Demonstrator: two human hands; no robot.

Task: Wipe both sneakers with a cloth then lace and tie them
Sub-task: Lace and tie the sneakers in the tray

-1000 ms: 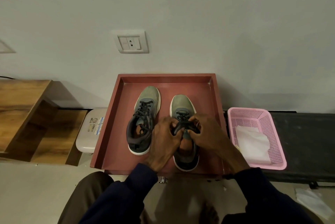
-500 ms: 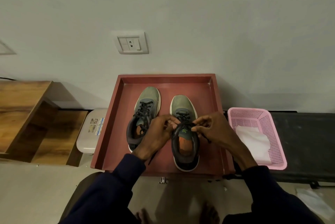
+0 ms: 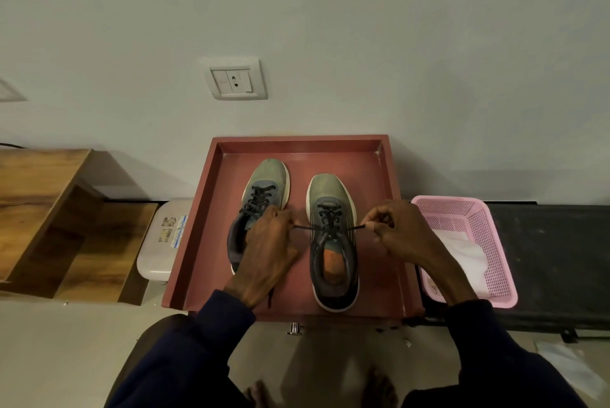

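Since a second ago the hands moved apart: the left hand [image 3: 269, 242] and the right hand [image 3: 399, 232] each pinch one end of the lace [image 3: 305, 227], stretched tight over the sneaker [image 3: 333, 252] in the red tray [image 3: 297, 139] (the one nearer the pink basket [image 3: 449, 199]). The knot is probably closing.

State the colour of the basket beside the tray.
The basket is pink, with fine mesh holes; the head view shows it best.
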